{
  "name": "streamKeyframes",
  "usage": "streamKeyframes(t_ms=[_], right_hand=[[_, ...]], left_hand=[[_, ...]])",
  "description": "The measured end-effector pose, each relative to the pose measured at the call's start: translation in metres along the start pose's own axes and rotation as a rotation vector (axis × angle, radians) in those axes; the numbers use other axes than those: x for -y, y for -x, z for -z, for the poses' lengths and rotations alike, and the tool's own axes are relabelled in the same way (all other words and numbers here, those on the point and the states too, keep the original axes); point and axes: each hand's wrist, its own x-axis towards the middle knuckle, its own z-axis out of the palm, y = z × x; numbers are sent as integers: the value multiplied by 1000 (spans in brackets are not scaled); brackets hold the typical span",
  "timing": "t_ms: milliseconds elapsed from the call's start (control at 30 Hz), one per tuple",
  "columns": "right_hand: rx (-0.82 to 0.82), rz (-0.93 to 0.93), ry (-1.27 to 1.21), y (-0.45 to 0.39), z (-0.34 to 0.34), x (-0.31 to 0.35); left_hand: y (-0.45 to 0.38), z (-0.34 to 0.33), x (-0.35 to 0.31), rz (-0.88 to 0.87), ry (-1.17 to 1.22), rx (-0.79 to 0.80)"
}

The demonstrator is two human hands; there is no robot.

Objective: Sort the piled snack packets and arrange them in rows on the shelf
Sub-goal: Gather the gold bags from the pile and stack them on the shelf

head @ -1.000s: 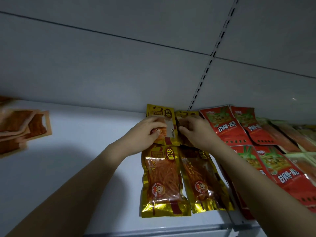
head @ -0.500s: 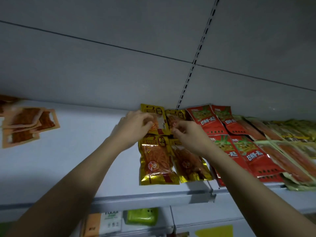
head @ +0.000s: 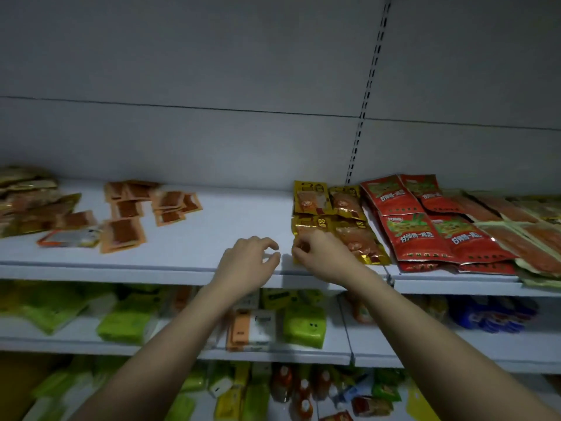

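Observation:
Gold snack packets lie in two rows on the white shelf [head: 194, 238]: two at the back [head: 311, 199] and two in front [head: 359, 243]. My right hand [head: 323, 253] lies over the front left gold packet [head: 306, 223], its fingers curled at the packet's left edge as if pinching it. My left hand [head: 249, 262] hovers just left of it over bare shelf, fingers loosely curled and holding nothing. Red packets [head: 405, 235] are lined up to the right of the gold ones. Loose small orange packets [head: 123, 233] are scattered on the shelf's left part.
A mixed heap of packets [head: 27, 202] sits at the far left of the shelf. Pale orange packets [head: 522, 238] fill the far right. Lower shelves hold green packs [head: 303, 326] and an orange and white box [head: 250, 329]. A slotted upright [head: 365, 95] runs up the back wall.
Both hands have drawn back from the rear gold packets to the front of the shelf. The left hand let go and moved left. The view pulled back and down, showing the lower shelves.

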Motion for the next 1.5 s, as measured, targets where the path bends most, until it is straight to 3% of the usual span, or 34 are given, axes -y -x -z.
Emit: streamKeyframes(t_ms=[267, 467, 800, 1067, 1200, 1500], right_hand=[[131, 127, -185, 38, -103, 97], [175, 245, -194, 31, -126, 166], [159, 397, -123, -91, -174, 316], [64, 387, -27, -198, -231, 418], [93, 424, 135, -220, -258, 426], [140, 498, 245, -271, -264, 428]], left_hand=[[117, 75, 89, 250, -64, -76], [145, 105, 148, 314, -39, -130], [146, 183, 314, 381, -42, -281], [128, 249, 435, 461, -128, -587], [105, 242, 473, 604, -163, -459], [70, 224, 488, 585, -228, -393]])
